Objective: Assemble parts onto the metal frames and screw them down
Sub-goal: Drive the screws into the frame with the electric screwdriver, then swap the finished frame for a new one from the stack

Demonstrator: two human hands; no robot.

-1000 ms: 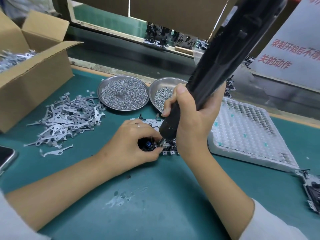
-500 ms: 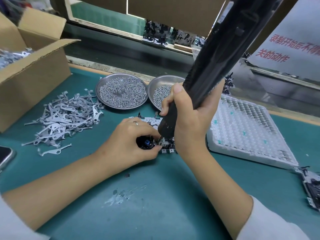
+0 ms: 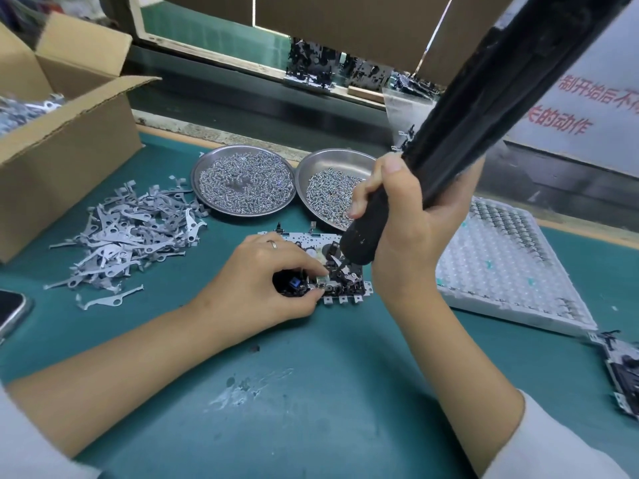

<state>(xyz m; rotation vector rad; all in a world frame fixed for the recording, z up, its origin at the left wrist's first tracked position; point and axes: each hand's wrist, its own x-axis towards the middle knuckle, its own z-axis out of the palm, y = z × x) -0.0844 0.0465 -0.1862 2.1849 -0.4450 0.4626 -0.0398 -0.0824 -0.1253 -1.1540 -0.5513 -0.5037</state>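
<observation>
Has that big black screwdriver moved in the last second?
Cannot tell. Its tip sits over the metal frame as before, at the same spot relative to the steel dishes.

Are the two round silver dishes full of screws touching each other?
Touching. In the head view the left round silver dish and the right round silver dish meet rim to rim, with no green mat showing between them.
</observation>
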